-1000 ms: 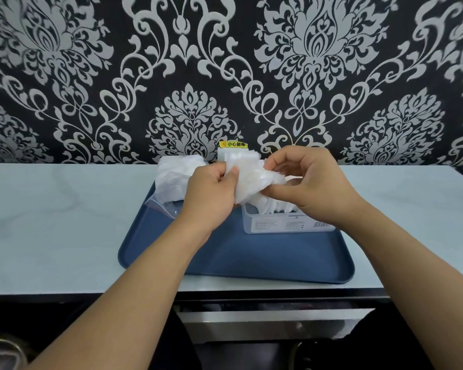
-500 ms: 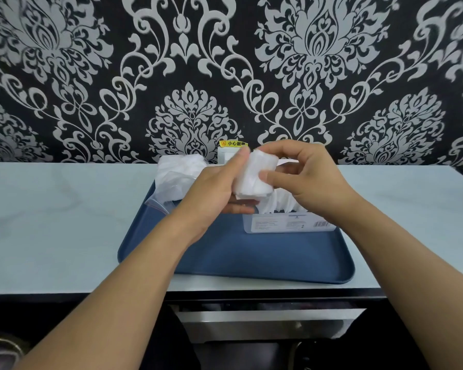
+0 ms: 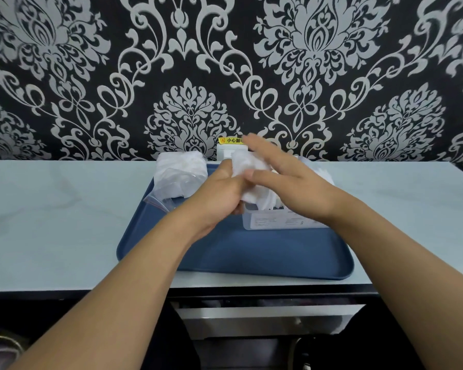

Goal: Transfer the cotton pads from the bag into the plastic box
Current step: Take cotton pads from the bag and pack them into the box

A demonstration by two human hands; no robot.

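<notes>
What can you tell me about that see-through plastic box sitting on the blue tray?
The plastic box is a clear, rectangular container with a white printed label on its front wall; the print is too small to read. It stands upright on the right rear part of the blue tray, open at the top. White cotton pads stand inside and rise above its rim. The right hand hovers over it and hides much of its top, so its back wall cannot be seen.
</notes>
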